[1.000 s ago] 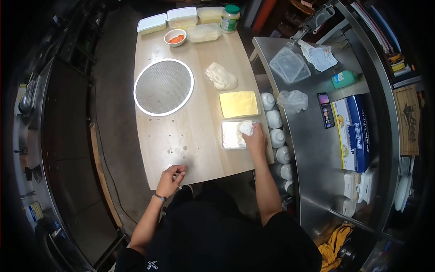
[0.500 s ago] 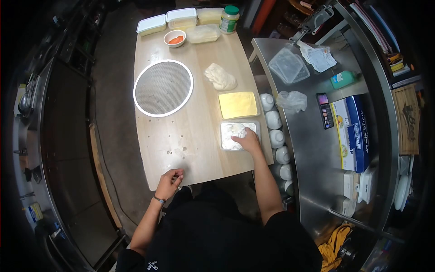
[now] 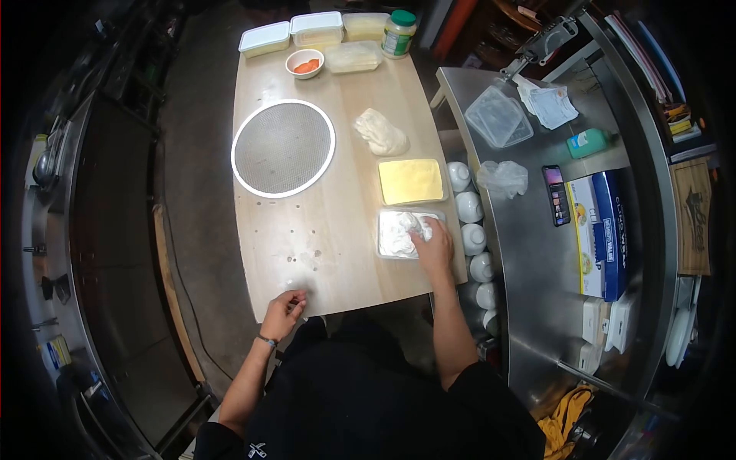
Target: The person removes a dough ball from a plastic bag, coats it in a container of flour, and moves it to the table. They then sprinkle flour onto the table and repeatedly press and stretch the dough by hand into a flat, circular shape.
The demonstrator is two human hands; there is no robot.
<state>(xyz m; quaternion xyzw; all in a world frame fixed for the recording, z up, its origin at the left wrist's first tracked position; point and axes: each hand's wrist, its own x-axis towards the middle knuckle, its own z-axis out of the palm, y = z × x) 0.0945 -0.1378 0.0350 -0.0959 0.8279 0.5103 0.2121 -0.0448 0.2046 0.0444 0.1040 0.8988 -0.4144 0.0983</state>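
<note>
My right hand (image 3: 435, 247) reaches into a clear tub of white powder (image 3: 395, 234), its fingers curved around a pale lump (image 3: 418, 224) in the powder. Directly behind that tub is a container with a flat yellow block (image 3: 412, 181). Farther back lies a wrapped piece of pale dough (image 3: 381, 133). My left hand (image 3: 285, 311) hovers at the near left edge of the wooden table (image 3: 345, 276), fingers curled with thumb and fingertips close together; whatever they may hold is too small to make out. A round mesh screen (image 3: 284, 148) rests on the table's left side.
Lidded containers (image 3: 317, 29), a green-capped jar (image 3: 399, 34) and a bowl of orange pieces (image 3: 305, 64) stand at the far end. White cups (image 3: 469, 207) line the right side. The steel counter (image 3: 529, 253) holds a phone (image 3: 556, 195) and cling wrap boxes (image 3: 602, 234).
The view has shifted slightly, so the table items appear a little farther right. My right hand has moved slightly toward the tub's right side, uncovering more powder. My left hand looks much the same.
</note>
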